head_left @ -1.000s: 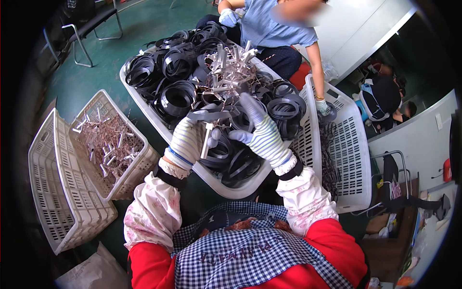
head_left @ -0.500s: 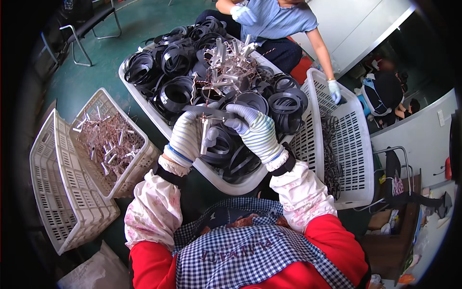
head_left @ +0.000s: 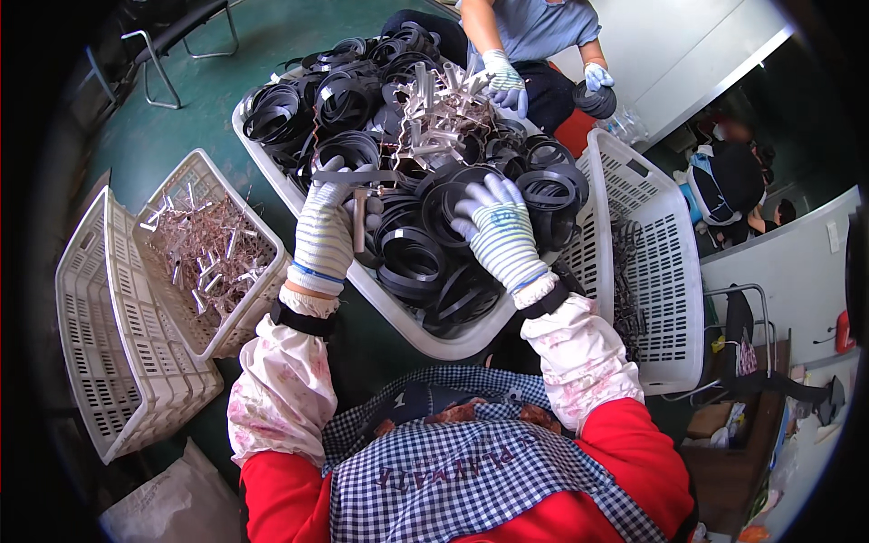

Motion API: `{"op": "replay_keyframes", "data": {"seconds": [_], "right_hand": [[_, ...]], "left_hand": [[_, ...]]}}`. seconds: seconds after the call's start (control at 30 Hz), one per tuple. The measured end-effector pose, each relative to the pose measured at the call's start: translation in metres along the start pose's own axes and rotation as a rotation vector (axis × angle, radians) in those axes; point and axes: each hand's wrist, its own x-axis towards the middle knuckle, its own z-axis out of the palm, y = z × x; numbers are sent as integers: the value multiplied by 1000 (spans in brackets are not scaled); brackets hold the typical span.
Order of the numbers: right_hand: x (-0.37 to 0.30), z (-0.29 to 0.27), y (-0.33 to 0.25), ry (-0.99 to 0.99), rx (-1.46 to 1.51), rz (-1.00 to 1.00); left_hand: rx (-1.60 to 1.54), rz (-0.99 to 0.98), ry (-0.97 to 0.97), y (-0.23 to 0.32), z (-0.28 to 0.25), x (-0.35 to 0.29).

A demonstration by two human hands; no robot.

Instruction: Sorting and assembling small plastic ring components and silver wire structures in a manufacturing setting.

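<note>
My left hand (head_left: 328, 226), in a striped white glove, is closed on a flat black strip (head_left: 385, 176) above the heap. A silvery metal tube (head_left: 359, 220) hangs at that strip beside my fingers. My right hand (head_left: 501, 231), gloved alike, has its fingers apart over the black coiled bands (head_left: 444, 210); whether it touches them I cannot tell. These coils fill a large white tub (head_left: 453, 348) in front of me. On top of them, toward the far side, lies a pile of metal tubes with thin copper-coloured wires (head_left: 439, 113).
At left, a white crate (head_left: 204, 348) holds tubes and wires, beside other white crates (head_left: 100, 317). Another white basket (head_left: 665, 271) at right contains black bands. Across the tub, a gloved co-worker (head_left: 543, 36) holds a black coil (head_left: 595, 100). A chair (head_left: 176, 41) stands far left.
My right hand has left the strip and moved right over the coils. My left hand has shifted left with the strip. The co-worker's hand has risen from the right basket with a black coil.
</note>
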Motion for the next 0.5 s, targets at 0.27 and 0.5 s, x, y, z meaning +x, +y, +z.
{"op": "replay_keyframes", "data": {"seconds": [0.27,0.5], "right_hand": [[44,37,28,-108,-438,147],[37,11,51,118,-306,78]], "left_hand": [[-1,10,-23,-6,0,2],[93,16,-19,-6,10,-4]]}}
